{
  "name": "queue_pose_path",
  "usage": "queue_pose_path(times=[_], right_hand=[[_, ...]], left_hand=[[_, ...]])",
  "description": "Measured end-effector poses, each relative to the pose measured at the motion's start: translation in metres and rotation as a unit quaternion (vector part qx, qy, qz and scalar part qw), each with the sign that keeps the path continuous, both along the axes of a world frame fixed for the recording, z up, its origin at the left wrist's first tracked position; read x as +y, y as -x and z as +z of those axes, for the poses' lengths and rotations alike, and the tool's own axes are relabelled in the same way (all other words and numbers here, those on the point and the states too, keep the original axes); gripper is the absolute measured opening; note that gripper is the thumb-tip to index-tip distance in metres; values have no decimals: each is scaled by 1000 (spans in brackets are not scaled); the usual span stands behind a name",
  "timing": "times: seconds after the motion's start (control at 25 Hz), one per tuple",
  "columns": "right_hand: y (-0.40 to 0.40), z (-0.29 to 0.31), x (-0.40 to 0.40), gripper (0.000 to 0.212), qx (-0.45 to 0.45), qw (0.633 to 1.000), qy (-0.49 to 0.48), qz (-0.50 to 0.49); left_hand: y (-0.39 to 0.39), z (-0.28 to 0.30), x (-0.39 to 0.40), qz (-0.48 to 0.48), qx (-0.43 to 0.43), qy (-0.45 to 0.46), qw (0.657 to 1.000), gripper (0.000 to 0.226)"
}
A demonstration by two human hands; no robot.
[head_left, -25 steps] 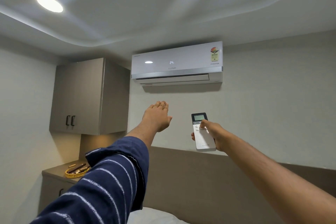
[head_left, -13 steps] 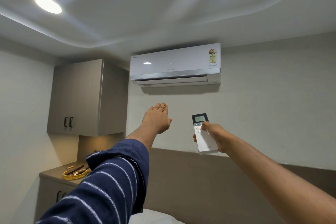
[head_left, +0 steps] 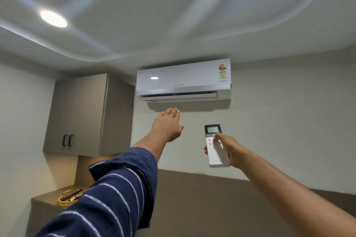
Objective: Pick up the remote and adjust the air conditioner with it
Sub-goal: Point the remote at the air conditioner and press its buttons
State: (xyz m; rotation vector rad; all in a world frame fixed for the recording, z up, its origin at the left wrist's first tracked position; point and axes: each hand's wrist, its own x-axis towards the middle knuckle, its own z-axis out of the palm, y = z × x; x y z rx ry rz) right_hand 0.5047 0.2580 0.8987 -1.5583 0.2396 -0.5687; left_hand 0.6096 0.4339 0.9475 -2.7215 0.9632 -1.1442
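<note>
A white air conditioner point(head_left: 183, 81) hangs high on the far wall, its lower flap slightly open and no number lit on its front. My right hand point(head_left: 228, 148) grips a white remote point(head_left: 216, 152) with a small dark screen, pointed up at the unit, thumb resting on the buttons just under the screen. My left hand point(head_left: 168, 125) is stretched out flat, fingers together and palm down, just below the unit's outlet, holding nothing.
A grey wall cabinet point(head_left: 86, 115) hangs left of the unit. Below it a low counter point(head_left: 44, 199) carries a yellow ring-shaped tray point(head_left: 66, 201) with small items. A brown headboard panel point(head_left: 192, 198) runs along the wall. A round ceiling light point(head_left: 53, 18) glows upper left.
The "24" lit on the air conditioner's front a second ago has gone out. My thumb has shifted up on the remote's buttons. Both arms stay raised.
</note>
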Motion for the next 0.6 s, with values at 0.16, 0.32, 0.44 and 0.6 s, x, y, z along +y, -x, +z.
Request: queue_pose_path(times=[0.16, 0.32, 0.44, 0.6], right_hand=[[-2, 12, 0, 16, -4, 1000, 0, -2], [-4, 22, -3, 16, -2, 1000, 6, -1], [-8, 23, -4, 19, -3, 1000, 2, 8], [-14, 24, -4, 19, -6, 1000, -2, 10]], left_hand=[[1, 18, 4, 5, -13, 7, 1000, 66], [1, 32, 4, -1, -25, 15, 1000, 66], [-3, 33, 2, -2, -26, 12, 1000, 66], [-9, 33, -1, 3, -25, 10, 1000, 66]])
